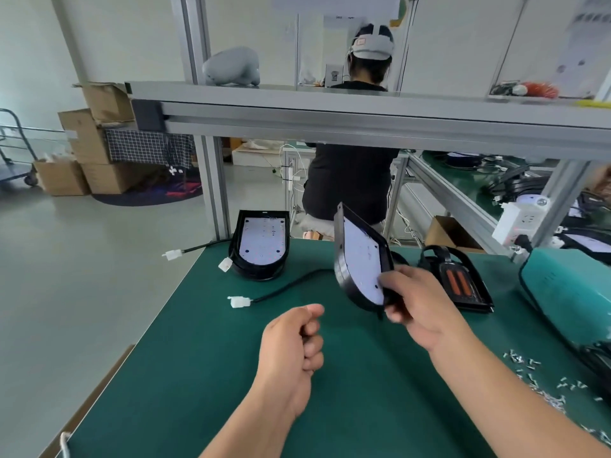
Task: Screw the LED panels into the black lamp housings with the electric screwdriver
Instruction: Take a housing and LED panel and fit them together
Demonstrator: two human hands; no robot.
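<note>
My right hand (416, 302) grips the lower edge of a black lamp housing (358, 259) with a white LED panel in it, holding it tilted up above the green mat. Its black cable with a white connector (237, 302) trails left across the mat. My left hand (294, 345) hovers over the mat in front of it with fingers curled and nothing in them. A second housing with a white LED panel (261, 244) lies at the mat's far edge. A third housing (459, 279), orange inside, lies to the right. No electric screwdriver is in view.
Several small screws (535, 378) lie scattered on the mat at the right. A teal box (568, 292) stands at the right edge. An aluminium frame shelf (363, 110) crosses overhead. A person in black sits behind it. A white power strip (515, 223) hangs on the right post.
</note>
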